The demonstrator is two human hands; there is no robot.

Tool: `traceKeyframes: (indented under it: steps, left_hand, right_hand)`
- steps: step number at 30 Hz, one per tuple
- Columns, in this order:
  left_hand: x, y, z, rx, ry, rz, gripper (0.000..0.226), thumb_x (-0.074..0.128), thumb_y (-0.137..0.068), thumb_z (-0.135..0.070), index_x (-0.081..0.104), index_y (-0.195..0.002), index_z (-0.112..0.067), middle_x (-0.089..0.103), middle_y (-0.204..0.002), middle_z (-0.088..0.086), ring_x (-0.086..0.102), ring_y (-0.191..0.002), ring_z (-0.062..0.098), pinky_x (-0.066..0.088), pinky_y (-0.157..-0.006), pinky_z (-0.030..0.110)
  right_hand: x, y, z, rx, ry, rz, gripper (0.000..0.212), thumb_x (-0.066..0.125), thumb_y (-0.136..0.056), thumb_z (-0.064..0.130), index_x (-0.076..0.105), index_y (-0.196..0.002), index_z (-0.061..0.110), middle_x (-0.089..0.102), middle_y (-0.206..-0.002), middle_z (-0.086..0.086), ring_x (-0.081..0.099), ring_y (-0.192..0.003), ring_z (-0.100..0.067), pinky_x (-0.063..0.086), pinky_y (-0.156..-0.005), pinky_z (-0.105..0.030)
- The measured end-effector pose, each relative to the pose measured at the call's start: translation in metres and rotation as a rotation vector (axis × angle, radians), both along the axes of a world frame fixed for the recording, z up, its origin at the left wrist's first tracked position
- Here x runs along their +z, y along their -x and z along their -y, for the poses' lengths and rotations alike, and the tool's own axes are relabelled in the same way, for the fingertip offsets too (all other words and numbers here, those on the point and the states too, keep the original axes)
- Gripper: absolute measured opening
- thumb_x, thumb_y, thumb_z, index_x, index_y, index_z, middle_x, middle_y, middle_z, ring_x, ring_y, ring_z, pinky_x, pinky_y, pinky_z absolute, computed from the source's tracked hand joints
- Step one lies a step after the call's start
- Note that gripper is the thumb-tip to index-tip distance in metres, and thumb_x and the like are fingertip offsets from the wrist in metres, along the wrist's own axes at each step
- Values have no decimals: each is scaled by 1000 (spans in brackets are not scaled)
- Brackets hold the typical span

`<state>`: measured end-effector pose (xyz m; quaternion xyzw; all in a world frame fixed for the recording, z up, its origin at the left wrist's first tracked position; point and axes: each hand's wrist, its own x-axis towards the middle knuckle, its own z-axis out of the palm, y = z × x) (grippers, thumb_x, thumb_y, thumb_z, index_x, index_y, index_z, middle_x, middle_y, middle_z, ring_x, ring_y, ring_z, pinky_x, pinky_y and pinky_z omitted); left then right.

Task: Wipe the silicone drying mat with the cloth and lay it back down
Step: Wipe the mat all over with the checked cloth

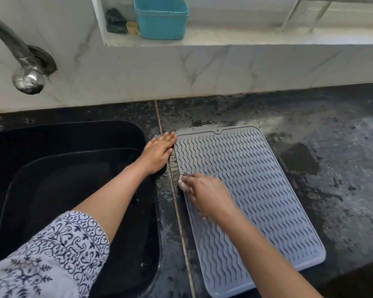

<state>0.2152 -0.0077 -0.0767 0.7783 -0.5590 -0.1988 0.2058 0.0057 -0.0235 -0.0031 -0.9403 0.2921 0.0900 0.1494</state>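
Observation:
A grey silicone drying mat [254,190] with wavy ridges lies flat on the dark stone counter, right of the sink. My right hand [207,193] is closed on a small pale cloth [184,180] and presses it onto the mat near its left edge. Only a bunched bit of the cloth shows past my fingers. My left hand [158,151] lies flat, palm down, fingers together, on the counter strip between sink and mat, its fingertips at the mat's far left corner.
A black sink [52,168] fills the left, with a metal tap [24,67] above it on the tiled wall. The dark counter [332,168] looks wet and smeared. A blue tub [162,18] stands on the window ledge behind.

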Motion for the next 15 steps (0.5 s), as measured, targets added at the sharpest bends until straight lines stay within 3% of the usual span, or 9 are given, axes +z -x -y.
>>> traceKeyframes:
  steps: [3, 6, 8, 11, 15]
  left_hand:
    - [-1, 0, 1, 5, -1, -11, 49, 35, -101, -15, 25, -149, -22, 17, -157, -7, 8, -145, 8, 4, -114, 28]
    - [-2, -1, 1, 21, 20, -30, 51, 34, -99, -9, 27, -148, -22, 19, -157, -7, 10, -145, 8, 4, -114, 27]
    - [-3, -1, 2, 20, 24, -42, 53, 34, -98, -5, 28, -148, -22, 19, -157, -7, 10, -145, 8, 4, -114, 28]
    - [-5, -2, 2, 28, 32, -27, 54, 34, -97, -4, 28, -148, -22, 19, -157, -7, 10, -145, 8, 4, -114, 29]
    - [-9, -1, 3, 33, 41, -7, 54, 34, -97, -4, 29, -147, -23, 20, -156, -8, 11, -145, 8, 5, -115, 30]
  right_hand:
    - [12, -23, 31, -192, -166, 151, 36, 52, -94, 22, 53, -129, 26, 65, -112, 0, 63, -94, -20, 53, -82, -40]
    - [-17, -49, 41, -206, 4, 197, 47, 44, -94, 41, 41, -139, 28, 47, -141, 1, 43, -129, -22, 37, -103, -43]
    - [-44, -56, 36, -177, 166, 136, 57, 40, -91, 53, 39, -141, 25, 39, -148, -2, 31, -137, -26, 25, -108, -52]
    - [-59, -56, 35, -165, 285, 225, 52, 47, -89, 49, 51, -132, 20, 55, -134, -6, 47, -124, -29, 37, -98, -49]
    - [-44, -52, 29, -97, 339, 214, 35, 44, -95, 21, 53, -127, 11, 62, -118, -9, 57, -102, -30, 46, -75, -40]
